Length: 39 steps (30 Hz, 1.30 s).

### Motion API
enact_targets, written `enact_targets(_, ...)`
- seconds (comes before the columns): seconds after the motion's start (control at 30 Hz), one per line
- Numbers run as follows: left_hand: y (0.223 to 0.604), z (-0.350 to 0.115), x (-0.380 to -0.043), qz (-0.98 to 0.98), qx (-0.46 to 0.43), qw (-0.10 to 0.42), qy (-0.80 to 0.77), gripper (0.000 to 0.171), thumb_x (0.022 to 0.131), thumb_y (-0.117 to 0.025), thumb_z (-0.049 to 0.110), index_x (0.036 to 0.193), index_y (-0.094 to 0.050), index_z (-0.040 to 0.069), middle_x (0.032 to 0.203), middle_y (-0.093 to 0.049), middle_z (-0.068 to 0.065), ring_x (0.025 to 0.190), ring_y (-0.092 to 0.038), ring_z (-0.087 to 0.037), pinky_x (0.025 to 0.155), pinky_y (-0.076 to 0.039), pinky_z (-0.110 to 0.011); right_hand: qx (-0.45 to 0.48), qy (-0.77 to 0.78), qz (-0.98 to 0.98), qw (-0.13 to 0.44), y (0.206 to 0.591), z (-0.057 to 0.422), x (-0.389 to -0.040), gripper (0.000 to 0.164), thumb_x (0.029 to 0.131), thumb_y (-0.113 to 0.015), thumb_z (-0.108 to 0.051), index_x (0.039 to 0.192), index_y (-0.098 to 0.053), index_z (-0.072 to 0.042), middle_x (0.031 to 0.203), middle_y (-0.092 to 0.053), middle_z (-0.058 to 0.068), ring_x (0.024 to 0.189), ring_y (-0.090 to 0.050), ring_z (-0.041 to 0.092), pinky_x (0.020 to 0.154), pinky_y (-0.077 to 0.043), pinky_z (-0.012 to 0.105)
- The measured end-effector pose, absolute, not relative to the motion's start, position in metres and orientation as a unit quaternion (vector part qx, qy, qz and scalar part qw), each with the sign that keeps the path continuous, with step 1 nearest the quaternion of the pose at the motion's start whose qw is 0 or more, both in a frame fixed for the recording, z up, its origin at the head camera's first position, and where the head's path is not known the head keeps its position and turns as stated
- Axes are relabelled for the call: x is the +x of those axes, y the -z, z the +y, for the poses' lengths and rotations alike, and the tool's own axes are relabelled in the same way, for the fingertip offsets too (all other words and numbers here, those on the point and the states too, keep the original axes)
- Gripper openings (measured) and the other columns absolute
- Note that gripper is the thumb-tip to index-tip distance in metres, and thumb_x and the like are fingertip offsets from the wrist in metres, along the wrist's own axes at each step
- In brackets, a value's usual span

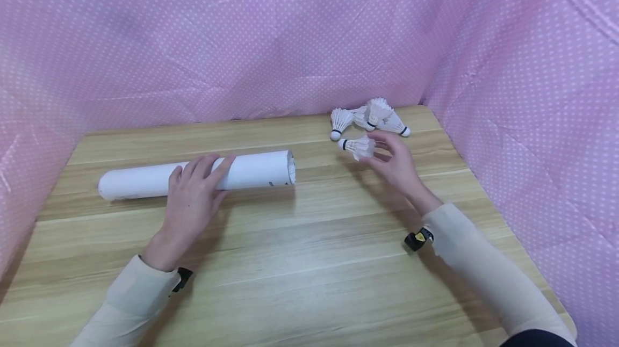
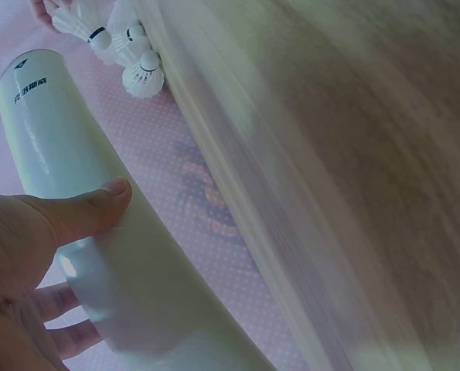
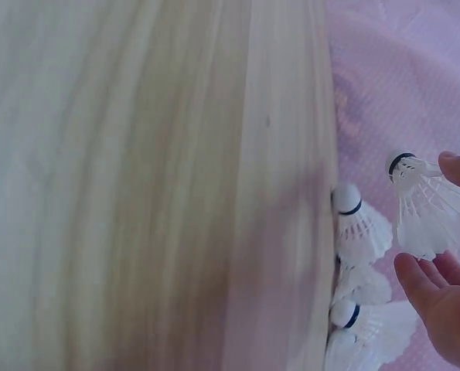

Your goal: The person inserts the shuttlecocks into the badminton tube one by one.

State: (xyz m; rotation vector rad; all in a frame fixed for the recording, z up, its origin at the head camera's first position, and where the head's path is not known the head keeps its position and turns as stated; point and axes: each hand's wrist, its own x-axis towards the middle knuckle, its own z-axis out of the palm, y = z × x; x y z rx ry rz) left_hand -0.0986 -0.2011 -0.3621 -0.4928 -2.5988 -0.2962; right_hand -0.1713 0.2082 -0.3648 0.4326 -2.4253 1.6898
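Observation:
My left hand grips a white shuttlecock tube round its middle. The tube lies sideways, its open end facing right, and dark lettering shows near that end in the left wrist view. In the left wrist view my thumb presses along one side of the tube. To the right of the open end, my right hand holds a white shuttlecock by its feather skirt. Its cork points left towards the tube, apart from it. The right wrist view shows thumb and fingers on either side of the shuttlecock.
Several shuttlecocks lie heaped at the back right of the wooden table, just behind my right hand. Pink dotted cloth hangs along the table's back and right edges. Each wrist carries a black strap-on device.

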Motion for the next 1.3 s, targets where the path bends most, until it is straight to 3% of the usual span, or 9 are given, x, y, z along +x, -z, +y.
enact_targets(0.3, 0.363, -0.201, -0.1, -0.949, -0.177, 0.234, 0.111, 0.087, 0.067, -0.092, 0.002, 0.144, -0.055, 0.02, 0.134, -0.056, -0.02, 0.123, -0.051, -0.046, 0.097, -0.035, -0.073, 0.166, -0.59, -0.788, 0.06, 0.353, 0.194, -0.154, 0.058, 0.078, -0.077, 0.015, 0.131, -0.053, 0.013, 0.135, -0.053, 0.026, 0.122, -0.054, 0.044, 0.102, -0.047, 0.053)
enact_targets(0.63, 0.363, -0.2, -0.1, -0.949, -0.178, 0.236, 0.111, 0.087, 0.067, -0.092, 0.002, 0.143, -0.055, 0.02, 0.134, -0.056, -0.019, 0.123, -0.051, -0.046, 0.096, -0.035, -0.073, 0.207, -0.61, -0.764, 0.027, 0.367, 0.185, -0.151, 0.058, 0.08, -0.081, 0.006, 0.133, -0.058, 0.002, 0.133, -0.059, 0.015, 0.122, -0.058, 0.031, 0.1, -0.05, 0.042)
enact_targets(1.3, 0.364, -0.198, -0.099, -0.95, -0.183, 0.231, 0.109, 0.084, 0.07, -0.09, 0.004, 0.144, -0.054, 0.021, 0.133, -0.056, -0.019, 0.123, -0.051, -0.044, 0.097, -0.035, -0.073, 0.27, -0.609, -0.746, -0.019, 0.359, 0.137, -0.139, 0.057, 0.081, -0.082, 0.001, 0.133, -0.059, -0.001, 0.132, -0.06, 0.01, 0.122, -0.057, 0.029, 0.099, -0.051, 0.036)
